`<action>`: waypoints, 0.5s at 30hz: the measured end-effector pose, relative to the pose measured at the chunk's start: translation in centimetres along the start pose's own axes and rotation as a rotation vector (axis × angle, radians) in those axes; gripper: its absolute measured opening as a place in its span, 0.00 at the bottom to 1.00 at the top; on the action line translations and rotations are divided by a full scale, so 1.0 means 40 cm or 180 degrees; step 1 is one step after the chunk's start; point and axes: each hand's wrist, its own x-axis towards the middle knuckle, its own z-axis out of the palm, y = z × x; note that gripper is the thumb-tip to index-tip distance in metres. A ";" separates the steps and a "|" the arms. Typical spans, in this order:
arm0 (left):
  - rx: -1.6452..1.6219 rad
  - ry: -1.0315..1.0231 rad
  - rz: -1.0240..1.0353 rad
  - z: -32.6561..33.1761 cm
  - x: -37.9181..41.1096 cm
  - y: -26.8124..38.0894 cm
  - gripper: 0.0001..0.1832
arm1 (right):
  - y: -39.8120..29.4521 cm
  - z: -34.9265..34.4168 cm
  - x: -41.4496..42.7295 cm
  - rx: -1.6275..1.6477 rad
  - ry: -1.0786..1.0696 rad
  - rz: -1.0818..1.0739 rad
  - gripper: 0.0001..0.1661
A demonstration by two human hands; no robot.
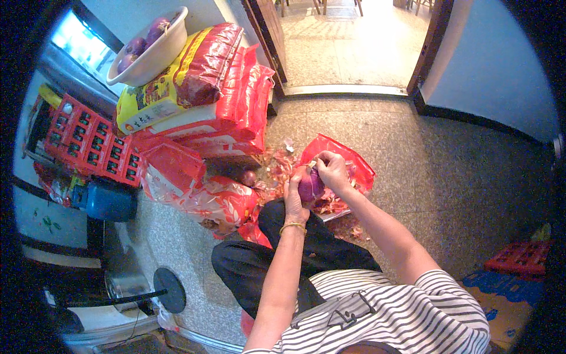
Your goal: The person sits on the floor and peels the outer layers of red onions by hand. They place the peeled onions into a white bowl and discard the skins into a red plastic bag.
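A purple onion (311,186) is held in my left hand (295,199), whose fingers wrap its left side. My right hand (332,170) pinches the pale top of the onion between thumb and fingertips. Beneath both hands, an open red plastic bag (360,166) lies on the floor with dry onion skins (334,204) in it. More loose skins (283,166) are scattered to its left, where another onion (248,178) rests near a red and clear plastic bag (225,199). Several onions (137,45) sit in a white plastic basin (177,44) at the upper left.
Stacked red and yellow sacks (199,66) support the basin. Left of them stand a red bottle crate (95,137) and a blue container (110,200). A doorway with a metal threshold (345,90) lies ahead. Another red crate (517,261) is at the far right.
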 end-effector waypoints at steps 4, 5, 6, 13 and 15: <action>0.0051 0.0305 0.0180 -0.009 0.002 -0.001 0.29 | 0.015 0.020 0.010 0.1189 -0.0139 0.0924 0.07; 0.0048 0.0244 0.0163 -0.012 0.005 0.003 0.29 | 0.021 0.018 0.013 0.1446 -0.0147 0.1109 0.06; 0.0043 0.0191 0.0152 -0.009 0.006 0.009 0.29 | 0.017 0.018 0.016 0.1704 -0.0166 0.1296 0.05; -0.0176 0.0088 -0.0088 0.014 -0.025 0.039 0.32 | -0.049 -0.015 0.013 0.1284 -0.0663 0.1113 0.08; -0.0234 0.0087 -0.0210 0.016 -0.035 0.045 0.32 | -0.055 -0.019 0.008 0.0622 -0.0735 0.0648 0.10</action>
